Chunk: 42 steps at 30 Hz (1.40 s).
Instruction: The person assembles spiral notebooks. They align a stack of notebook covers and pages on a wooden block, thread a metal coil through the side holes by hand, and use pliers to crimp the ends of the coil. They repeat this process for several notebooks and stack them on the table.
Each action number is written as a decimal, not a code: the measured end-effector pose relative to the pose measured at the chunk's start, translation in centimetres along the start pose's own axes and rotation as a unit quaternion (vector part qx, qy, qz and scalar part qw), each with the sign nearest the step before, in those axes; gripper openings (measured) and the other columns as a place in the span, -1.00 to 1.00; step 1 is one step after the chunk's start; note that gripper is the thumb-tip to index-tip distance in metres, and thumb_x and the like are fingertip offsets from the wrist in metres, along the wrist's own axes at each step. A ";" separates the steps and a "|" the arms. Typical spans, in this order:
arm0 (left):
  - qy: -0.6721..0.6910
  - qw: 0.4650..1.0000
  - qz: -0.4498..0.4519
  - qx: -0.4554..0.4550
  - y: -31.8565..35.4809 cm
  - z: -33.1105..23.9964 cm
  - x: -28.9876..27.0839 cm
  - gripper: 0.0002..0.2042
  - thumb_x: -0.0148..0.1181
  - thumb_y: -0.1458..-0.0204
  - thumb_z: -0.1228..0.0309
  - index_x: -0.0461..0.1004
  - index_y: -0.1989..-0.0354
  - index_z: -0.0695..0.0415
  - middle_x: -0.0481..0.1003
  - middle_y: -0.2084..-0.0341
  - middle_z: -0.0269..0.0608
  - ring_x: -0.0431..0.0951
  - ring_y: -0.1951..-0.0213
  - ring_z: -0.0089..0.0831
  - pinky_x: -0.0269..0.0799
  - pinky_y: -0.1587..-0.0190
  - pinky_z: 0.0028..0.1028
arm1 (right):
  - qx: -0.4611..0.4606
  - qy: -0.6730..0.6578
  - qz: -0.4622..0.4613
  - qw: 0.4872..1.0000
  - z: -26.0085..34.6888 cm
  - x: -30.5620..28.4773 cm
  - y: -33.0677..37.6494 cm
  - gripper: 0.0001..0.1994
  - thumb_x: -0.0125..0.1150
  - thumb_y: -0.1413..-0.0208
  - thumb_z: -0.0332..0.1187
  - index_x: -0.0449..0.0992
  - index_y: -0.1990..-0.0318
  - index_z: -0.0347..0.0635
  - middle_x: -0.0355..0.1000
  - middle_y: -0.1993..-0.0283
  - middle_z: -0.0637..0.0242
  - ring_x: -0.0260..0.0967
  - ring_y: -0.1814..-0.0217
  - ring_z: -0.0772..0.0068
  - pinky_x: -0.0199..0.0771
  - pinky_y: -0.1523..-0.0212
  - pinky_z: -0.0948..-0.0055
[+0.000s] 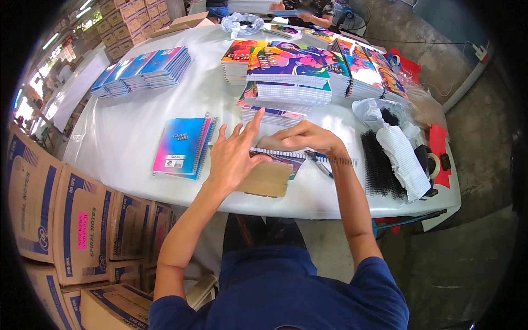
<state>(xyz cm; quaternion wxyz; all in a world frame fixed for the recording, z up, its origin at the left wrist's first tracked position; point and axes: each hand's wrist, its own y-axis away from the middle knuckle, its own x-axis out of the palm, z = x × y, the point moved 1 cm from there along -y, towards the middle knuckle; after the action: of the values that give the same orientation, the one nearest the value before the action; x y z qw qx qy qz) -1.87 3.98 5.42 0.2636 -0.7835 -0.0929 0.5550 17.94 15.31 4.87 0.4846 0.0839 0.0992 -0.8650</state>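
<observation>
My left hand (234, 155) lies flat with fingers spread on a notebook (272, 177) that shows its brown cardboard back at the table's near edge. My right hand (303, 137) presses along that notebook's top edge, where a black spiral wire (338, 160) runs out to the right. A pen-like tool (320, 164) lies just under the right wrist. A finished notebook with a blue and pink cover (181, 147) rests to the left of my left hand.
Stacks of colourful notebooks (291, 69) fill the far middle of the white table (126, 126), blue ones (144, 69) at far left. Black spiral coils (379, 165) and white wrapping (404, 157) lie right. Cardboard boxes (66, 220) stand at lower left. Another person (300, 12) works across the table.
</observation>
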 end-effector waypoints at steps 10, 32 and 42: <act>-0.014 1.000 -0.019 -0.007 0.5 1.6 -0.8 0.05 0.42 0.31 0.09 -0.11 -0.40 -0.14 0.44 -0.08 -0.22 0.42 -0.11 -0.05 0.17 -0.20 0.02 | -0.024 -0.194 -0.005 0.981 -1.9 0.2 -1.6 -0.61 0.27 -0.07 -0.17 0.58 0.18 -0.40 0.54 0.11 0.16 0.46 0.14 0.42 0.42 0.04 0.42; 0.506 0.832 -0.114 -0.197 3.6 8.1 1.7 0.04 0.43 0.27 0.63 -0.11 -0.41 -0.05 0.18 -0.28 0.03 0.30 -0.22 -0.15 0.39 -0.14 -0.33 | -0.026 -0.360 -0.009 0.933 -1.7 2.0 -4.9 -0.64 0.27 -0.07 -0.14 0.62 0.15 -0.27 0.56 0.19 0.22 0.45 0.13 0.49 0.43 0.08 0.50; 0.543 0.804 -0.139 -0.199 4.1 8.1 2.4 -0.03 0.33 0.13 0.68 -0.17 -0.43 -0.03 0.12 -0.31 0.02 0.37 -0.15 -0.24 0.50 0.05 -0.50 | 0.037 -0.023 0.025 0.999 -0.3 2.5 -6.6 -0.53 0.28 -0.07 -0.12 0.55 0.08 -0.44 0.54 0.11 0.14 0.43 0.08 0.45 0.39 0.01 0.48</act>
<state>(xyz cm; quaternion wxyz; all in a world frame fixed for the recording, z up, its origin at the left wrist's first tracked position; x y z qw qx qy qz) -9.03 4.12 -0.68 0.1833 -0.9709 -0.1505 -0.0345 11.06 16.71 4.54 0.5052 0.0844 0.0538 -0.8572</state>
